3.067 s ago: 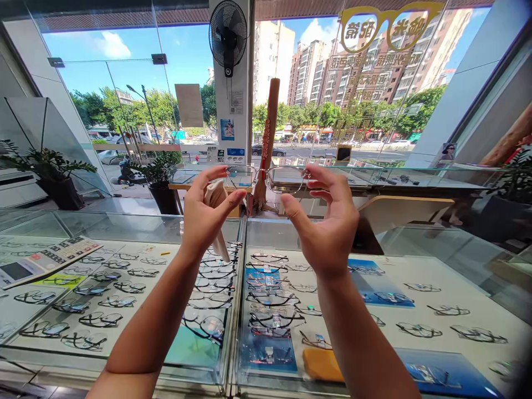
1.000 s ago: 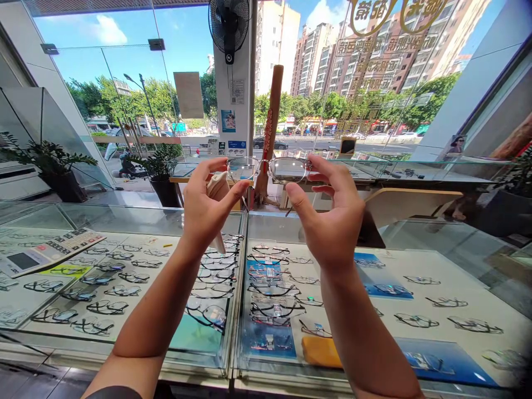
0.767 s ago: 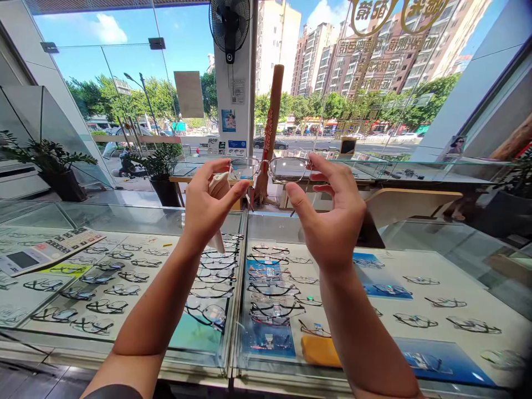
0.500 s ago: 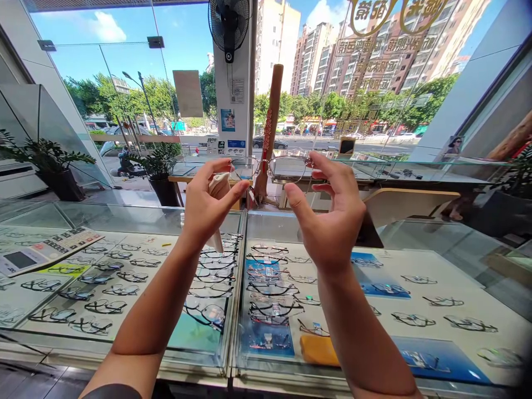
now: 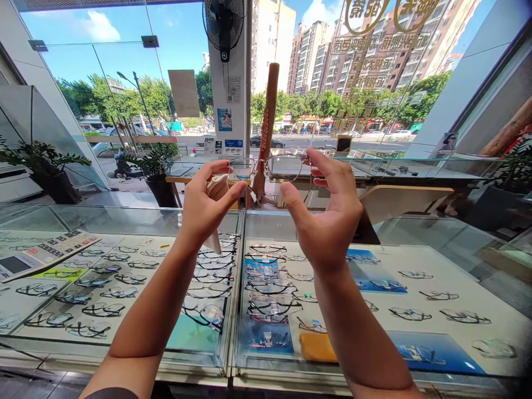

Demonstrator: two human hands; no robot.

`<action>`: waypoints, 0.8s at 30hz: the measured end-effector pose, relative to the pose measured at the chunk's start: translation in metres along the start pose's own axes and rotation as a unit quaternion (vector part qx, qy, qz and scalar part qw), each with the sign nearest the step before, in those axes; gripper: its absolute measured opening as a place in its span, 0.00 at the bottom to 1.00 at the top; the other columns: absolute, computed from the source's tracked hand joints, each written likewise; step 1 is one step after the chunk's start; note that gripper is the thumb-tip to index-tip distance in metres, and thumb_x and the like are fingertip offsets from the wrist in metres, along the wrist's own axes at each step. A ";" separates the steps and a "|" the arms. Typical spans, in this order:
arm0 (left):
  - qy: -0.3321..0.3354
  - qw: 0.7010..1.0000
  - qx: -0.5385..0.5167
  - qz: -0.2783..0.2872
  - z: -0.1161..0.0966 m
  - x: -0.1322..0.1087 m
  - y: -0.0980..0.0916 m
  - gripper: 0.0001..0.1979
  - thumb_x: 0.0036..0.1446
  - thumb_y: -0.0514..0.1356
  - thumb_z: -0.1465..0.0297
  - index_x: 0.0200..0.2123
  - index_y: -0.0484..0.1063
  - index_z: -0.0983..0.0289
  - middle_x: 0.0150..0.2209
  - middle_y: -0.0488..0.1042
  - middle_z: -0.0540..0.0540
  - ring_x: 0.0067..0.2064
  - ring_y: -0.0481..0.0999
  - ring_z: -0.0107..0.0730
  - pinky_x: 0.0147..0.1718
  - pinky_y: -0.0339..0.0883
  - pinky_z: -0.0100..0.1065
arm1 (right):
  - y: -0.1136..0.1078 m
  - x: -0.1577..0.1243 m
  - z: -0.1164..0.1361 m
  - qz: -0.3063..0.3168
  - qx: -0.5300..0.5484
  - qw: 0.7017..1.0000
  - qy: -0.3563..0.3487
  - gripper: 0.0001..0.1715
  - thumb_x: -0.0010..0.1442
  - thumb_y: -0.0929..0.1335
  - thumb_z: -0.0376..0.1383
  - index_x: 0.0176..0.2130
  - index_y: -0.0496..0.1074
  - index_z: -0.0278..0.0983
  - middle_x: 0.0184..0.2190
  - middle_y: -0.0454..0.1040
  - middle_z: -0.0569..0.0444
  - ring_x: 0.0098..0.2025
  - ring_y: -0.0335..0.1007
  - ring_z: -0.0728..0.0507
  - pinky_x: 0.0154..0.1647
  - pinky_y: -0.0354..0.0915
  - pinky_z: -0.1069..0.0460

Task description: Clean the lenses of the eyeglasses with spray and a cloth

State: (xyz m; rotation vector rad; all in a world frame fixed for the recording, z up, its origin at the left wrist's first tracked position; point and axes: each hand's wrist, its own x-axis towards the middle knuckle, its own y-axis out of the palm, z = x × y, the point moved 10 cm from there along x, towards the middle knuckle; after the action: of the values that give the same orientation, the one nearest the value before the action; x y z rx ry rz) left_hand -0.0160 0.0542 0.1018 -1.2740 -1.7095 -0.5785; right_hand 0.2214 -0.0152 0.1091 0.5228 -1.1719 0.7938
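Between my two hands a pair of thin-rimmed eyeglasses (image 5: 285, 178) is held up above the glass display counter, lenses facing the window. My left hand (image 5: 211, 197) grips the frame's left end with its fingertips, and a whitish cloth (image 5: 218, 185) is tucked in its palm, hanging down below. At the other end, my right hand (image 5: 328, 205) pinches the frame's corner with its fingers, the thumb apart below the lens. A temple with a small white tag dangles near my left thumb.
The glass display counter (image 5: 233, 363) beneath holds rows of eyeglasses. A calculator (image 5: 45, 255) lies on the left, and an orange-yellow case (image 5: 316, 347) is near the front. Farther back stand a potted plant (image 5: 160, 191), a wooden post (image 5: 271, 111) and a wall fan (image 5: 223, 27).
The view has shifted slightly, so the surroundings sit a little further left. Both hands keep the eyeglasses up in nearly the same position.
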 end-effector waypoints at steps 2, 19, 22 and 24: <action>0.001 1.000 0.000 0.000 0.000 0.000 0.000 0.25 0.58 0.75 0.54 0.54 0.80 0.57 0.52 0.85 0.59 0.53 0.85 0.44 0.57 0.79 0.46 | 0.000 0.000 0.000 -0.001 0.005 1.000 -0.002 0.31 0.66 0.71 0.40 0.67 0.74 0.49 0.62 0.78 0.48 0.65 0.74 0.29 0.66 0.70 0.27; -0.024 0.999 -0.027 0.014 0.011 -0.002 0.011 0.25 0.59 0.74 0.54 0.55 0.78 0.57 0.52 0.84 0.59 0.51 0.85 0.43 0.53 0.79 0.45 | -0.005 0.002 0.002 -0.010 -0.017 1.000 -0.010 0.30 0.66 0.72 0.40 0.66 0.75 0.48 0.61 0.80 0.48 0.63 0.76 0.29 0.63 0.73 0.28; 0.029 0.998 0.019 -0.048 0.000 -0.004 0.000 0.24 0.58 0.76 0.57 0.54 0.77 0.56 0.51 0.82 0.57 0.53 0.82 0.43 0.56 0.76 0.46 | 0.003 0.003 -0.012 0.016 0.022 0.999 0.017 0.30 0.67 0.71 0.41 0.66 0.75 0.46 0.62 0.79 0.46 0.62 0.78 0.31 0.60 0.76 0.31; 0.064 0.993 0.053 -0.083 -0.009 -0.007 -0.006 0.25 0.57 0.76 0.58 0.55 0.76 0.55 0.52 0.81 0.57 0.54 0.80 0.44 0.56 0.75 0.47 | 0.010 0.004 -0.023 0.039 0.056 0.997 0.043 0.30 0.67 0.70 0.42 0.66 0.75 0.45 0.64 0.79 0.45 0.62 0.79 0.33 0.59 0.77 0.33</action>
State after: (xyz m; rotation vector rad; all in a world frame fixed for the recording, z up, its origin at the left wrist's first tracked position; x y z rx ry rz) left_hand -0.0175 0.0419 0.1008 -1.0056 -1.7254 -0.6420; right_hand 0.2284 0.0088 0.1047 0.5323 -1.0776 0.9437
